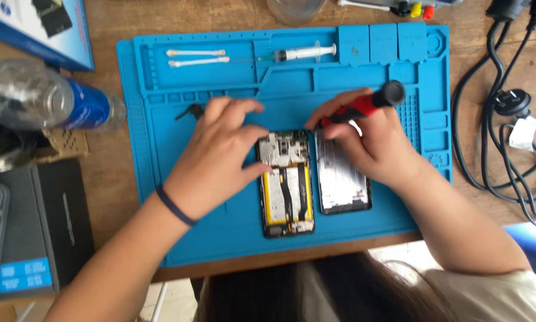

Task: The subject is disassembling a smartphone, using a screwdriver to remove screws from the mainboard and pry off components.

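Your left hand (217, 156) reaches in from the lower left of the frame, palm down, fingers spread and curved; the thumb and fingertips press against the left edge of the opened smartphone (286, 183) at the centre of the frame, steadying it rather than closing around it. A dark band (175, 206) circles that wrist. Your right hand (372, 143) comes in from the lower right, fingers curled tight around a red-and-black screwdriver (363, 106), whose black cap points to the upper right. Its tip is aimed at the top of the phone, but your fingers hide the point of contact.

The phone lies face down, its metal shielding, yellow-edged battery and black ribbon cables exposed. Just beside it on the right lies the removed back cover (342, 179), silvery and brushed inside, partly under your right hand. Both rest on a blue silicone repair mat (220, 238) with moulded compartments. A small dark item (190, 111) behind your left hand is too hidden to identify.
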